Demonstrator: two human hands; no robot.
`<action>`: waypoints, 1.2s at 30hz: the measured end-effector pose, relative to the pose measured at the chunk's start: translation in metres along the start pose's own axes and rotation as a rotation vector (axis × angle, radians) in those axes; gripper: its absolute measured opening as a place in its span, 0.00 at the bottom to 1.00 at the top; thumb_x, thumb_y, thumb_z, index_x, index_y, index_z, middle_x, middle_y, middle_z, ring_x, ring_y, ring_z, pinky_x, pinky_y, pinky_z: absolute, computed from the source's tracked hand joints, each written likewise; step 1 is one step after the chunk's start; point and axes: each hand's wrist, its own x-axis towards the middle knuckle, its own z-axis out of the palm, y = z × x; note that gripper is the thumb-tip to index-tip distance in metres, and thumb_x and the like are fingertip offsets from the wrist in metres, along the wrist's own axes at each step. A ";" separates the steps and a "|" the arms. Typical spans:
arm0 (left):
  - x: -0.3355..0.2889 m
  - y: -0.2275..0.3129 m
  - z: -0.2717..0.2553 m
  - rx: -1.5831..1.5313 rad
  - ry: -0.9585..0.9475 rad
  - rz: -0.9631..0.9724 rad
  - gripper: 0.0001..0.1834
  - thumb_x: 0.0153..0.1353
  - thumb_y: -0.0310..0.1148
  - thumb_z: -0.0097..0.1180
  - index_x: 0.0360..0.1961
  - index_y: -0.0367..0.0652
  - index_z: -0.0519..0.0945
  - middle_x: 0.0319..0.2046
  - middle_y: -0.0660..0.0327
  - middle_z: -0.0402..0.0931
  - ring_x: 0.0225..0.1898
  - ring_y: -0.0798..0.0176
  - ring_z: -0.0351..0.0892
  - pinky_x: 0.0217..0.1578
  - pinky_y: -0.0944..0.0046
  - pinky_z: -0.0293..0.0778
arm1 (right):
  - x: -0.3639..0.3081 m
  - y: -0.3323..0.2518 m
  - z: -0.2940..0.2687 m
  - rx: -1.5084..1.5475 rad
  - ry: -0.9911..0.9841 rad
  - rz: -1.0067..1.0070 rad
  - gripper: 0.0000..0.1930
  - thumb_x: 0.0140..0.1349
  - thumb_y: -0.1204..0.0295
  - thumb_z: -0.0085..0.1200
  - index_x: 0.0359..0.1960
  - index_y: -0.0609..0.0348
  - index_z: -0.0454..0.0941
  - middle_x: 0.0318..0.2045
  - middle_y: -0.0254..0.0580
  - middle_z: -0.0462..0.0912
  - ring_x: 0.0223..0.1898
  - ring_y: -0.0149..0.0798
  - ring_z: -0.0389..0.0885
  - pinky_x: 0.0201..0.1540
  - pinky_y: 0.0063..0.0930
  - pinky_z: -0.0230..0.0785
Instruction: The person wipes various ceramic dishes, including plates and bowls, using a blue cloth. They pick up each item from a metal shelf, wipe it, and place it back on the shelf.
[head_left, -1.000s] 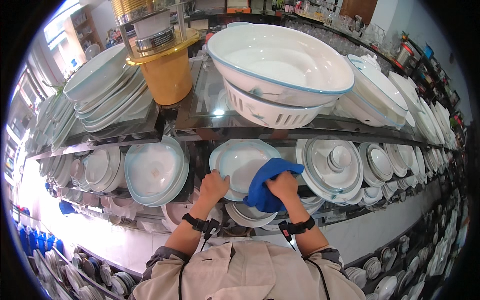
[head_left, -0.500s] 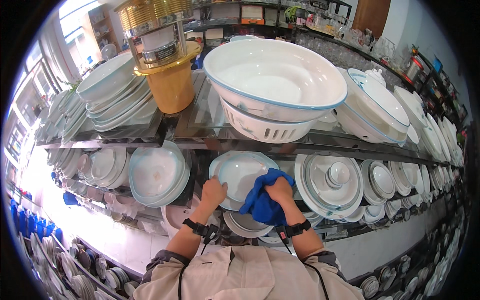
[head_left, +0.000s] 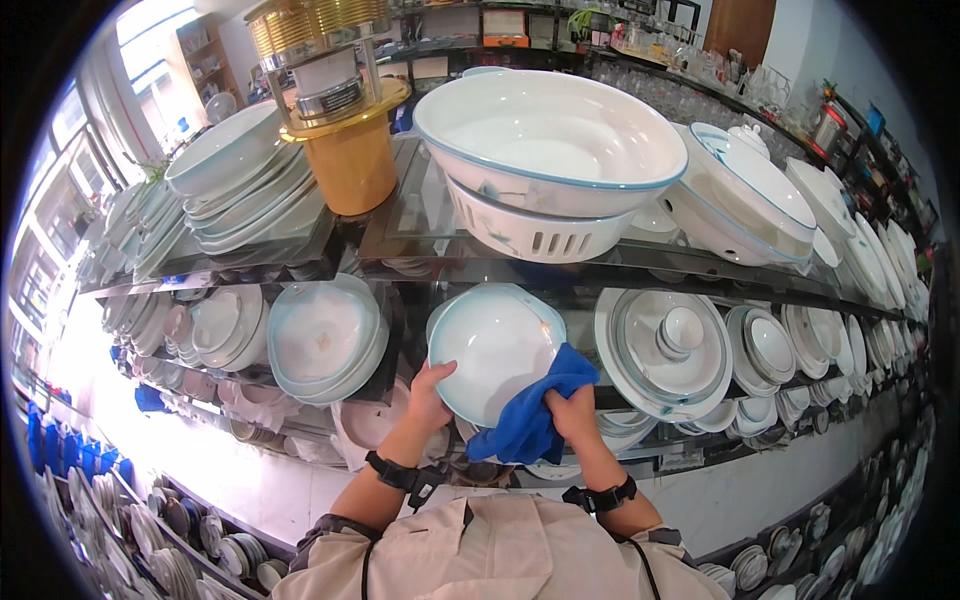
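Note:
A round white plate (head_left: 492, 352) with a pale blue edge is tilted up in front of me, at the middle shelf. My left hand (head_left: 430, 393) grips its left edge, the thumb over the front and the other fingers mostly hidden behind. In my right hand (head_left: 572, 412) is a blue cloth (head_left: 530, 415), bunched in closed fingers and lying over the plate's lower right edge. The cloth's lower end hangs below the plate. The rim of another dish shows behind the plate.
Above the plate, a large white basin (head_left: 550, 130) rests on a slotted bowl (head_left: 535, 228) near the glass shelf's front edge. A gold-coloured cylinder (head_left: 348, 165) stands left of them. Stacked plates (head_left: 660, 350) are on the right, and shallow bowls (head_left: 322, 335) on the left.
The plate has come up off the dish behind it and now faces me more fully. My left hand has moved slightly right and down; the right hand and cloth have shifted lower.

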 end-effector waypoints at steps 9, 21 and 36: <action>-0.075 0.019 0.000 0.388 -0.007 0.156 0.37 0.60 0.25 0.63 0.70 0.42 0.63 0.60 0.57 0.73 0.59 0.57 0.73 0.60 0.54 0.71 | -0.057 -0.032 0.011 -0.178 -0.018 -0.236 0.16 0.53 0.75 0.65 0.44 0.64 0.80 0.42 0.50 0.84 0.43 0.47 0.84 0.48 0.38 0.75; -0.219 0.063 0.024 1.270 -0.244 0.280 0.39 0.54 0.14 0.54 0.70 0.42 0.65 0.59 0.49 0.75 0.61 0.50 0.74 0.64 0.60 0.65 | -0.141 -0.080 0.049 -0.630 0.044 -0.397 0.12 0.51 0.71 0.69 0.37 0.55 0.81 0.36 0.47 0.84 0.39 0.56 0.83 0.42 0.40 0.75; -0.296 0.042 -0.005 1.246 -0.272 0.362 0.41 0.47 0.09 0.38 0.67 0.36 0.67 0.58 0.45 0.76 0.63 0.48 0.74 0.66 0.58 0.64 | -0.201 -0.125 0.080 -0.585 -0.166 -0.692 0.14 0.48 0.66 0.68 0.36 0.56 0.83 0.32 0.47 0.84 0.35 0.53 0.83 0.39 0.40 0.76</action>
